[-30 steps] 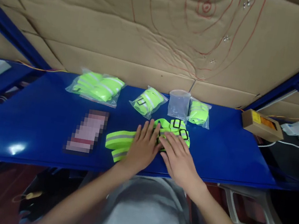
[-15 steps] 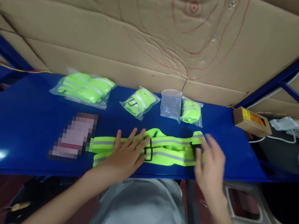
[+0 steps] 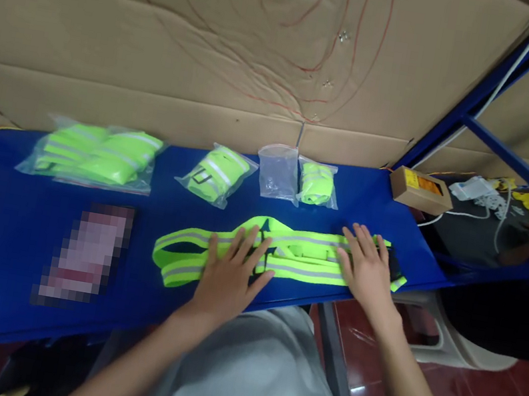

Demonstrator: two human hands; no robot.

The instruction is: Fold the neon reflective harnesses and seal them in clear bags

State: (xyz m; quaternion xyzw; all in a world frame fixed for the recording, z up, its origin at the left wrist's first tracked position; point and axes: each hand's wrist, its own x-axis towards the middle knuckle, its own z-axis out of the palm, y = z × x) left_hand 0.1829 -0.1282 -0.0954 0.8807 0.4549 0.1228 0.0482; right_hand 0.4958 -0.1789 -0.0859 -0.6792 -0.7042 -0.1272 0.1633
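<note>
A neon yellow-green reflective strap point(image 3: 305, 272) with grey stripes lies folded in long layers along the front of the blue table point(image 3: 137, 319). My left hand point(image 3: 232, 267) rests on its left part, fingers spread, beside a black buckle that it partly covers. A loop of the strap sticks out to the left of that hand. Laid flat on the right part is my right hand point(image 3: 367, 269), its fingers stretched out. Just past it, a black piece point(image 3: 394, 265) shows at the strap's right end, partly hidden by the hand.
Behind lie clear bags with neon straps point(image 3: 122, 157), point(image 3: 220, 174), point(image 3: 317, 183) and a clear bag point(image 3: 277, 172) without a strap. A pixelated flat object point(image 3: 87, 253) is at left. A small cardboard box point(image 3: 420, 190) stands at right, near white cables and a cardboard wall point(image 3: 190, 64).
My right hand has gone from the strap's raised right end to lying flat on the layers. The left-hand loop now stands more open. The camera view has shifted right.
</note>
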